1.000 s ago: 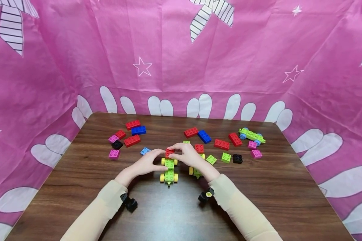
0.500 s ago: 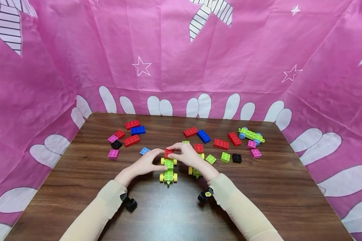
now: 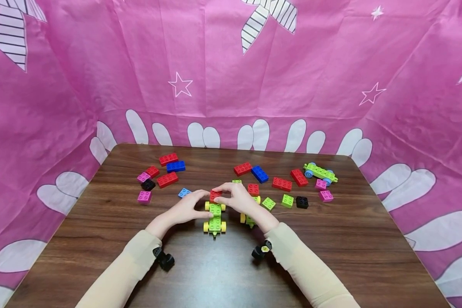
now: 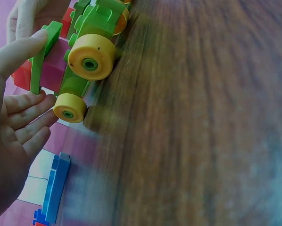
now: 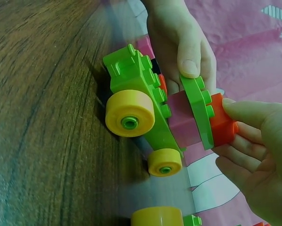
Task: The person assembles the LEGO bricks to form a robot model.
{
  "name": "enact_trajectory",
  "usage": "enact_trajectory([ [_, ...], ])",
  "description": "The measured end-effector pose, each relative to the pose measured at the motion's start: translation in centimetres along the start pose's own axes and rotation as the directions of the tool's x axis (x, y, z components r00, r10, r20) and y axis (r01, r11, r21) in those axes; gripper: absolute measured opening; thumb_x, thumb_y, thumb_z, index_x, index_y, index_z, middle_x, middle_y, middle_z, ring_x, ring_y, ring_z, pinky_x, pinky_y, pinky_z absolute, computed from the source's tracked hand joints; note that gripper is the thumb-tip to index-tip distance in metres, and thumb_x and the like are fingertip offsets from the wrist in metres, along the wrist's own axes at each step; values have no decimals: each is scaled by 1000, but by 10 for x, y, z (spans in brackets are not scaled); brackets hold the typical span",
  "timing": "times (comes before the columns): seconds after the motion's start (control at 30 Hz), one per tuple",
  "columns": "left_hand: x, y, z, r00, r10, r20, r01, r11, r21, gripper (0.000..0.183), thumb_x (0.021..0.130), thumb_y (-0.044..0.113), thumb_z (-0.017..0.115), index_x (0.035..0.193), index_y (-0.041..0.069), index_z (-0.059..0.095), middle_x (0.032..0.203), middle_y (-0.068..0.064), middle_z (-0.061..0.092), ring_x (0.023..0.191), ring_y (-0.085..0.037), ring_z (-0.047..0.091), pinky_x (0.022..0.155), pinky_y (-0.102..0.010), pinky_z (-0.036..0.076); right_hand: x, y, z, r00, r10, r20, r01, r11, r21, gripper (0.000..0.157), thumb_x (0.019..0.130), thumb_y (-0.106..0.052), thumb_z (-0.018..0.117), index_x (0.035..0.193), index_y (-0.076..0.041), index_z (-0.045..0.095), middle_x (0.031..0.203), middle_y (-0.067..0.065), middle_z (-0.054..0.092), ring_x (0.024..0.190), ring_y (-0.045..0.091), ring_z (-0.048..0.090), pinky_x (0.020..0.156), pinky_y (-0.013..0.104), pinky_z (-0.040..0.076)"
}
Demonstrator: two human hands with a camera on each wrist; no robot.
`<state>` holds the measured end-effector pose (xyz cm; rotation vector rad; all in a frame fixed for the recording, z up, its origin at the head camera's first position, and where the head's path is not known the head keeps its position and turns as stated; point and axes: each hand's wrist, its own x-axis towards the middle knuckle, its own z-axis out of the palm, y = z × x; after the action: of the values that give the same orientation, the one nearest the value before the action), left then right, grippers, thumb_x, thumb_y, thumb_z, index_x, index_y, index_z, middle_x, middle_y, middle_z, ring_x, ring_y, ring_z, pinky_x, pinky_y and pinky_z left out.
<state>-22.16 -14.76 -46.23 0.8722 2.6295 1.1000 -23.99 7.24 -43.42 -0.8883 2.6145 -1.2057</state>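
Observation:
A lime-green toy car base (image 3: 215,226) with yellow wheels (image 5: 129,113) stands in front of me on the table. A pink brick (image 5: 184,117) sits on its far end, topped by a flat lime-green brick (image 5: 197,112) that overhangs toward me. On that lies a red brick (image 5: 221,120). My left hand (image 3: 185,208) pinches the flat green brick, thumb on its near end and fingertips at its far edge. With thumb and fingers, my right hand (image 3: 238,197) grips the red brick, partly covering it in the head view.
Another yellow-wheeled green base (image 3: 250,220) stands partly under my right wrist. A blue-wheeled green base (image 3: 321,172) is at the back right. Loose red, blue, pink, green and black bricks lie on both sides, among them a light blue brick (image 3: 184,193) beside my left hand.

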Motion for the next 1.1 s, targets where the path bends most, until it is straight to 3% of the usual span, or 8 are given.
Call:
enact_trajectory([
  [0.6,0,1,0,1000,-15,1,15,1000,-6,63,85,38,73,132,2,53,131,-15,57,124,-30,52,104,-50,41,0,0,-1,1000,-3,10,3,1000,5,31,89,-22,70,117,-8,69,113,6,70,110,22,63,96,42,50],
  [1.1,-3,3,-2,1000,-6,4,6,1000,12,67,83,40,74,134,2,52,133,-16,56,124,-31,52,104,-51,41,-3,0,0,999,-50,19,51,997,-60,33,92,-22,66,121,-6,65,117,8,67,113,23,61,98,41,49],
])
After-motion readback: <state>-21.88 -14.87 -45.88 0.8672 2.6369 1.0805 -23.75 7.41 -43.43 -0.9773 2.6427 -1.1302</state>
